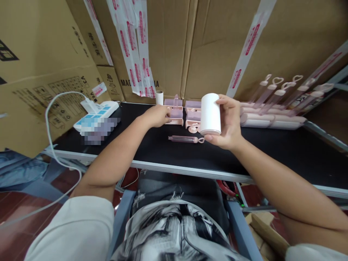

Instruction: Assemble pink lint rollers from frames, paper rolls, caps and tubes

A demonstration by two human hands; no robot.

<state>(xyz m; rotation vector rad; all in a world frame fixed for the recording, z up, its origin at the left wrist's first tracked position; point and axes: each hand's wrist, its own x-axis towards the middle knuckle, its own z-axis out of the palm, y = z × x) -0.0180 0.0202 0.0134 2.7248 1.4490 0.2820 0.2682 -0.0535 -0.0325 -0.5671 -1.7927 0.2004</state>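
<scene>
My right hand (227,121) is closed around a white cylindrical roll (210,114), held nearly upright above the table, thumb at its lower end and fingers at its upper right. My left hand (157,115) reaches to the back of the table, its curled fingertips at the left end of a pink plastic holder (175,121); part of the grip is hidden. Beside it stands a second pink holder (192,115), partly behind the roll. A translucent pink handle with a heart-shaped loop (185,139) lies in front of them. Small pink pieces (193,128) lie just left of the roll.
A small white tube (159,98) stands behind my left hand. At right are several pink-white rollers (258,120) with heart-ended handles (277,87) pointing up. A white-blue power strip (98,115) with a cable sits left. Cardboard (212,47) walls the back; the black table (163,152) has a metal edge.
</scene>
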